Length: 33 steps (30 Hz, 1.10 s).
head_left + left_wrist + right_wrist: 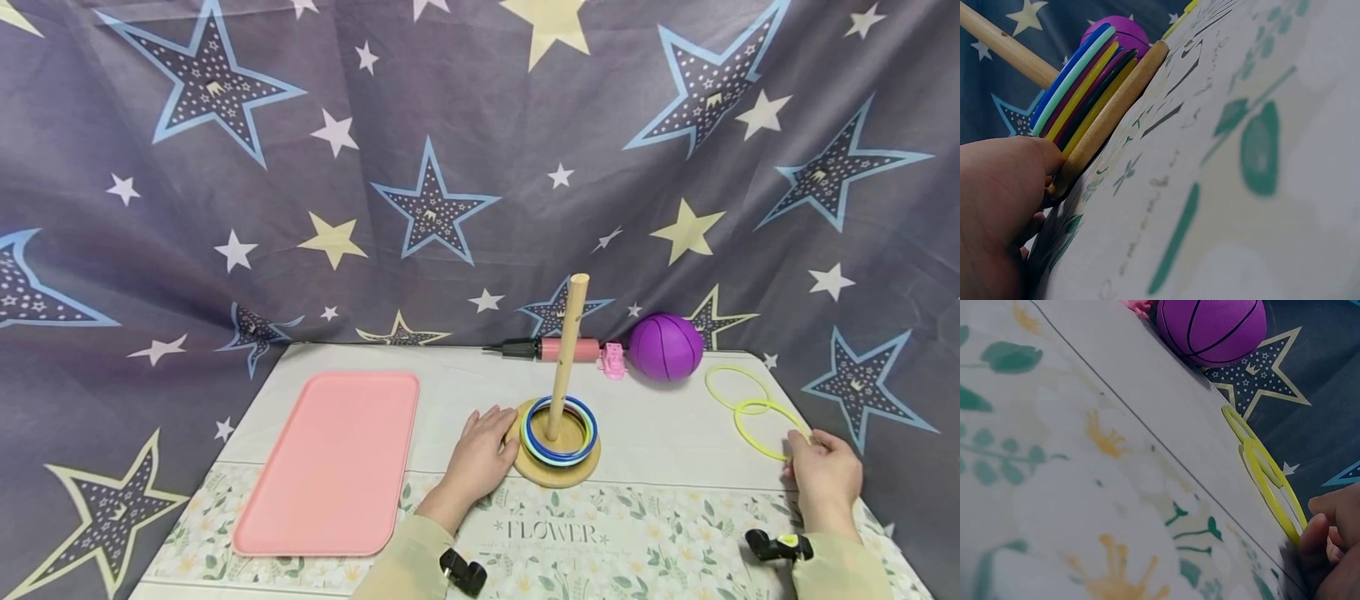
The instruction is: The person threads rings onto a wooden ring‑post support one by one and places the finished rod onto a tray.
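My left hand (482, 454) holds the left edge of a round wooden base (551, 477), its thumb at the rim in the left wrist view. A tall wooden peg (568, 358) rises from that base. Several stacked rings (1082, 81) lie around the peg, a blue ring (592, 414) on top, with mint, purple, yellow and dark ones below. At the table's right side, my right hand (827, 475) pinches the near edge of a yellow ring (757, 448). This ring overlaps a second yellow ring (708, 385) lying farther back; the fingers partly hide the held edge.
A pink tray (330, 467) lies at the left. Along the back edge are a pink-and-black hand pump (551, 348), a small pink toy (613, 361) and a purple ball (666, 347). A star-patterned curtain (450, 292) hangs behind the table.
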{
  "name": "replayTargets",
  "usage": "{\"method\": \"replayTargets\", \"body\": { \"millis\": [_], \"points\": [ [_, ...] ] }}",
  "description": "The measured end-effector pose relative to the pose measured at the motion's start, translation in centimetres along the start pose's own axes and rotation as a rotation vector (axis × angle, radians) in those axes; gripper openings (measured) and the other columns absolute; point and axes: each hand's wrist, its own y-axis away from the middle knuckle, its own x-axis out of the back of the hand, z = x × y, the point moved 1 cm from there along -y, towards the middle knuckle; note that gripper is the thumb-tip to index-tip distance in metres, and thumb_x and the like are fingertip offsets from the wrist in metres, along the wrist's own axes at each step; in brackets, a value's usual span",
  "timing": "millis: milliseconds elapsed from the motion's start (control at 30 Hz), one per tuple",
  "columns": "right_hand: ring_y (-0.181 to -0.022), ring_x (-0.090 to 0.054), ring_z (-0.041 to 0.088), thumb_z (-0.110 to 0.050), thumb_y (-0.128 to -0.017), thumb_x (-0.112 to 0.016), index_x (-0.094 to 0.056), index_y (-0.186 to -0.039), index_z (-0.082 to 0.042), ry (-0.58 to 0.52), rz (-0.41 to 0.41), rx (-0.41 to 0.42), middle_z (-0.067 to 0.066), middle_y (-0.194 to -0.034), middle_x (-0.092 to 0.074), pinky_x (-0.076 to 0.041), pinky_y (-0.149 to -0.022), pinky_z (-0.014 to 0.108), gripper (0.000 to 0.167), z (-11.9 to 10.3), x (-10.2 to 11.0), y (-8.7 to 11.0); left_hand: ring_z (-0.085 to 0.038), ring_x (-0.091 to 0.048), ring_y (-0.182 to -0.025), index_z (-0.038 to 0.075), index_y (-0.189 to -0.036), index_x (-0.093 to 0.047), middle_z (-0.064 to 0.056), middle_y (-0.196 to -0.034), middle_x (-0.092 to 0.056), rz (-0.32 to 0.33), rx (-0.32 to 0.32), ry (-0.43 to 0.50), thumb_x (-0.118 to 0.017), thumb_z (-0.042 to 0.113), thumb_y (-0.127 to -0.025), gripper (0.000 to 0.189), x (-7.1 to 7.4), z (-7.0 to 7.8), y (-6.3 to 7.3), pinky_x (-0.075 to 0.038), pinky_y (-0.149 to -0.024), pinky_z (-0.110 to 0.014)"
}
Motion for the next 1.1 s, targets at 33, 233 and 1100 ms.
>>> {"method": "replayTargets", "body": {
  "millis": [33, 233, 1100],
  "points": [
    [-0.049, -0.061, 0.009, -0.037, -0.111, -0.059, -0.035, -0.169, 0.005, 0.012, -0.005, 0.004, -0.017, -0.063, -0.058, -0.048, -0.048, 0.026, 0.076, 0.0, 0.1, 0.0, -0.035, -0.045, -0.157, 0.004, -0.158, -0.059, -0.01, -0.161, -0.06, 0.0, -0.001, -0.001, -0.062, 0.023, -0.112, 0.05, 0.0, 0.0, 0.0, -0.02, -0.135, -0.059],
    [-0.049, -0.061, 0.008, -0.036, -0.11, -0.059, -0.037, -0.167, 0.006, 0.046, -0.008, -0.008, -0.018, -0.061, -0.058, -0.046, -0.05, 0.026, 0.074, 0.0, 0.2, -0.5, -0.035, -0.045, -0.157, 0.003, -0.158, -0.059, -0.011, -0.16, -0.06, 0.003, -0.004, -0.005, -0.062, 0.023, -0.112, 0.05, -0.1, -0.1, 0.0, -0.021, -0.135, -0.059],
    [-0.052, -0.059, 0.011, -0.024, -0.105, -0.064, -0.066, -0.143, 0.005, 0.171, -0.002, 0.042, -0.009, -0.059, -0.062, -0.038, -0.073, 0.038, 0.047, -0.1, -0.2, -0.5, -0.037, -0.047, -0.156, 0.002, -0.157, -0.06, -0.013, -0.159, -0.061, 0.013, -0.017, -0.002, -0.062, 0.021, -0.111, 0.049, 0.0, -0.1, 0.1, -0.022, -0.134, -0.06]
  ]
}}
